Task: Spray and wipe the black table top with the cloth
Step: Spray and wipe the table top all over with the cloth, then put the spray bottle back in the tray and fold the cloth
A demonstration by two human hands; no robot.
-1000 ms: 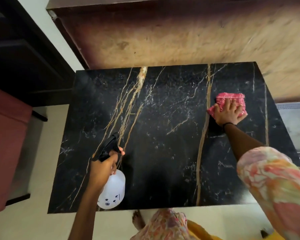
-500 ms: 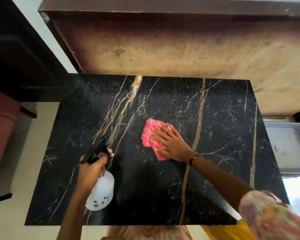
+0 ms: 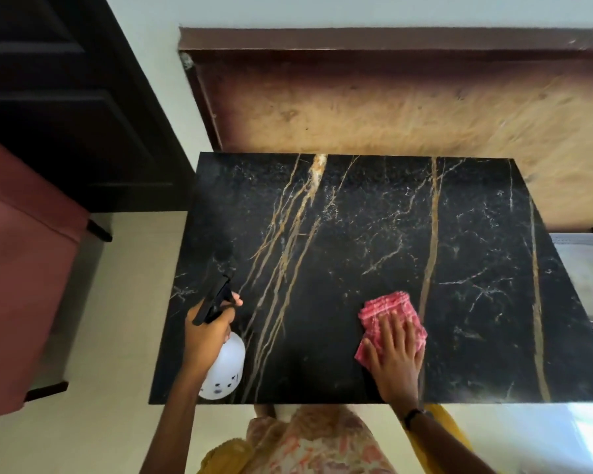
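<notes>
The black table top (image 3: 374, 241), marbled with gold and white veins, fills the middle of the head view. My left hand (image 3: 208, 331) grips a white spray bottle (image 3: 225, 369) by its black trigger head, held over the table's near left part. A folded pink cloth (image 3: 389, 311) lies flat on the table near the front edge, right of centre. My right hand (image 3: 396, 359) presses palm-down on the cloth's near half with fingers spread.
A brown wooden panel (image 3: 408, 111) stands against the wall behind the table. A red seat (image 3: 21, 261) is at the left, with a dark door (image 3: 48, 90) behind it. A grey appliance (image 3: 586, 268) sits past the table's right edge. Pale floor surrounds the table.
My right hand slid the cloth from the far right corner to the middle left, then back right and toward the front edge. The spray bottle stayed over the near left part.
</notes>
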